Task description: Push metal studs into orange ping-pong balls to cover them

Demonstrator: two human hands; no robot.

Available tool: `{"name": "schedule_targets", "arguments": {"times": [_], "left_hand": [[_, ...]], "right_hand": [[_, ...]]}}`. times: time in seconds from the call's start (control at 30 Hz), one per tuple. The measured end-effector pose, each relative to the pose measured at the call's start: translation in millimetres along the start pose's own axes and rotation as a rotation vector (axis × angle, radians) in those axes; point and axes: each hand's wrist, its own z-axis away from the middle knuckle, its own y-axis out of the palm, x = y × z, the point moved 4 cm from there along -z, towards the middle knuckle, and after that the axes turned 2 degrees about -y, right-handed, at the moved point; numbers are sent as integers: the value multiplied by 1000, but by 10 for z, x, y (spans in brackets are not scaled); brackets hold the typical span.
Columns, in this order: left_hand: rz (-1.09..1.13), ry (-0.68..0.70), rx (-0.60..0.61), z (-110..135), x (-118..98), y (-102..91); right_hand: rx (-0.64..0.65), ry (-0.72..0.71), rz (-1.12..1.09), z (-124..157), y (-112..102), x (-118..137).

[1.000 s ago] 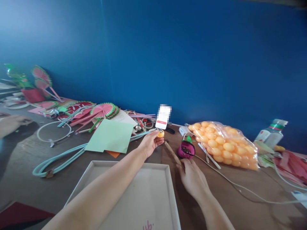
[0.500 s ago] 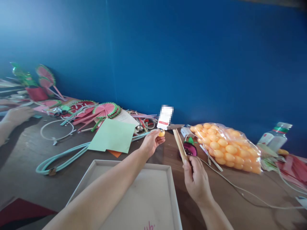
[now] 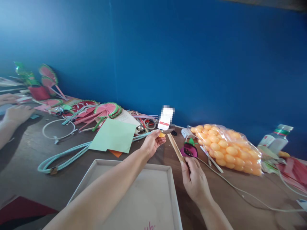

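My left hand (image 3: pixel 151 143) pinches a small orange ball (image 3: pixel 162 135) just above the brown table (image 3: pixel 230 204). My right hand (image 3: pixel 194 177) is closed round the wooden handle of a small hammer (image 3: pixel 175 147). The hammer's dark head rests on or just over the ball. A magenta strawberry-shaped pouch (image 3: pixel 189 149) lies right behind my right hand. A clear bag of several orange balls (image 3: pixel 225 148) sits further right.
A shallow white tray (image 3: pixel 146 195) lies under my forearms. A green paper sheet (image 3: pixel 114 135), teal tubing (image 3: pixel 64 155), a white ring (image 3: pixel 59 129) and paper fans (image 3: pixel 105 110) spread left. Another person's hands (image 3: pixel 14 111) work far left. A bottle (image 3: pixel 274 139) and white cable (image 3: pixel 249 193) are right.
My right hand took the hammer off the table, raised it, then swung its head down onto the ball held in my left hand. The camera shifted slightly.
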Motion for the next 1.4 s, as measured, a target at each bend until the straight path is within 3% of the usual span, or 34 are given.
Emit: {"name": "schedule_targets", "arguments": {"times": [0.53,0.77,0.93,1.1,1.27,1.4], "left_hand": [[-25,18,6,-3,-1,-9],[18,3,34,30,-7,32],[42,-7,7,28,-9,25],[68,-22,-5,41,-24,31],[69,-23,-26,46,-23,30],[84,-26,-15,39,-11,22]], "right_hand": [[-63,48,-35,-19,-61,-18],[11,23,-49,-14,-17,10],[-43,37,-52,-18,-52,-1],[19,43,-33,-11,-21,-31],[-30,41,-22,-12,-43,-27],[6,27,1,-15,-9,-33]]}}
